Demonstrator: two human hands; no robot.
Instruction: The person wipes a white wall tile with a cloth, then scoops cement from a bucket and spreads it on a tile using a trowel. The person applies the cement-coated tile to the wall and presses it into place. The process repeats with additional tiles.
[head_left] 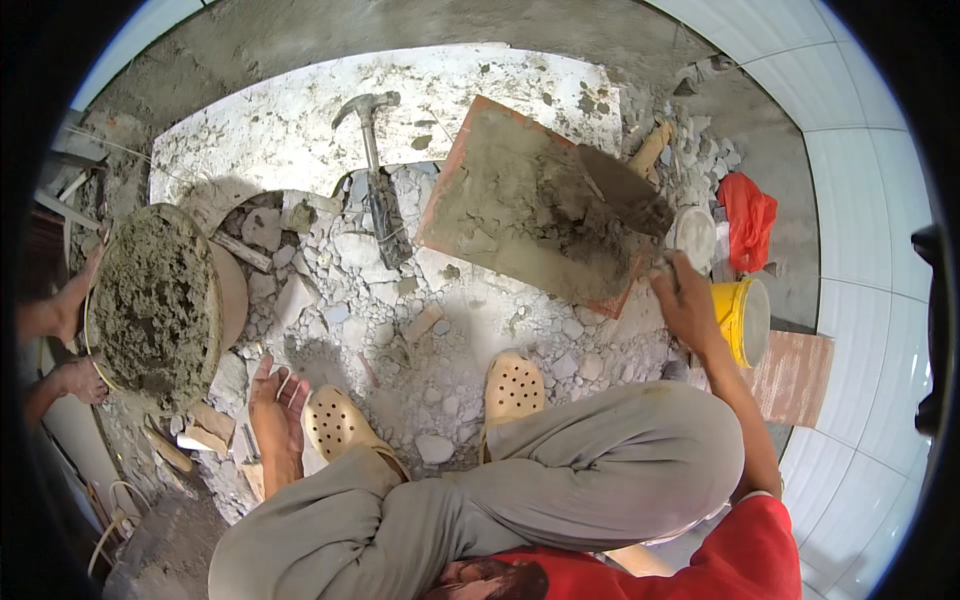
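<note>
My right hand (pixel 686 303) is closed round the handle end of a trowel, most of the handle hidden by the fingers. The trowel's dark blade (pixel 625 190) lies against wet grey mortar (pixel 520 190) spread over the back of a reddish tile (pixel 440 220). That tile rests at a slant on the rubble, ahead and to the right of me. My left hand (pixel 277 410) is held open above the rubble beside my left shoe, fingers apart and nothing in it. A round bucket (pixel 233 290) full of mortar stands farther left.
A claw hammer (pixel 380 190) lies across rubble (pixel 350 250) and a white board (pixel 270 120). Another person's bare limbs (pixel 75 385) touch or flank the bucket. On the right are a yellow pail (pixel 735 325), a red plastic bag (pixel 747 222) and a white-tiled wall (pixel 850 220).
</note>
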